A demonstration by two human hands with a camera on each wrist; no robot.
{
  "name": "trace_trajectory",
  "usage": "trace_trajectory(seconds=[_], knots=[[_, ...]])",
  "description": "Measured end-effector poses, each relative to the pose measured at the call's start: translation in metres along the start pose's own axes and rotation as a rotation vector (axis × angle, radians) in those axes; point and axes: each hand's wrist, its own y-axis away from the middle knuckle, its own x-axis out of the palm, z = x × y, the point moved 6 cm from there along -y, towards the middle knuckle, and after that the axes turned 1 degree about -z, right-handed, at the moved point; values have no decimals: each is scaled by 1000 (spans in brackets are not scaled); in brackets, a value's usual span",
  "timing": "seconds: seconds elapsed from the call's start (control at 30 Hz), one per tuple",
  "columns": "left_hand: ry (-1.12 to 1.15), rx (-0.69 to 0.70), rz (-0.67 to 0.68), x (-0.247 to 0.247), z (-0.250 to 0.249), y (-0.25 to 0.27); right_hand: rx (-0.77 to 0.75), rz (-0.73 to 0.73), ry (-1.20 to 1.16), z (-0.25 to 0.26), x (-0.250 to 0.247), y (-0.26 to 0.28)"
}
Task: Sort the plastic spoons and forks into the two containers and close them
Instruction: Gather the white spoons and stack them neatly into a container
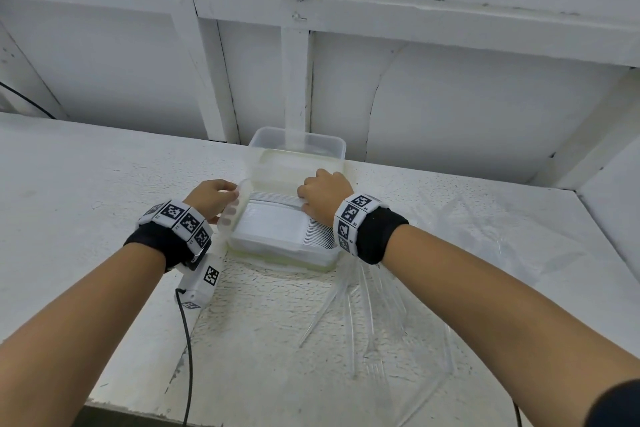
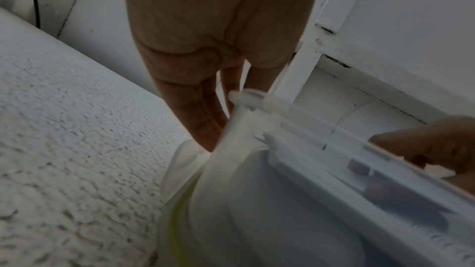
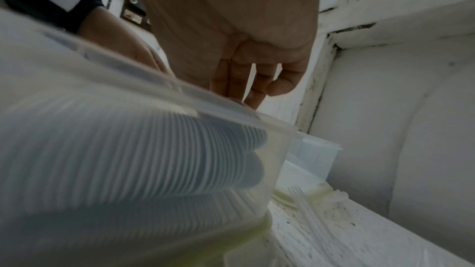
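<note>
- Toward the desk's [image 1: 104, 166] far edge sits the near container [image 1: 282, 246], packed with stacked spoons [image 1: 273, 222]; my left fingers [image 1: 231, 211] curl round its left lid flap [image 1: 239, 204], steadying it.
- My right hand [image 1: 322, 192] curls, apparently pressing the spoons flat.
- Loose forks [image 1: 363, 305] wait toward the near-right; the second container [image 1: 298, 142] stands behind.
- Only the right wrist view shows the spoon bowls nested.

Counts as we see them: two containers [image 1: 282, 246], two hands.

We count one near container packed with a stack of white spoons [image 1: 273, 222] too dense to number, one far container [image 1: 298, 142], several clear forks [image 1: 374, 319] loose on the table, blurred, uncountable.
</note>
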Motion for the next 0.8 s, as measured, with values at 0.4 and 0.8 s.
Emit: trace_trajectory(seconds=[0.4, 0.8], knots=[[-327, 114, -74, 0, -15, 4, 80, 82, -186, -11, 10, -1], [-764, 581, -287, 26, -83, 33, 164, -143, -387, -33, -5, 14]])
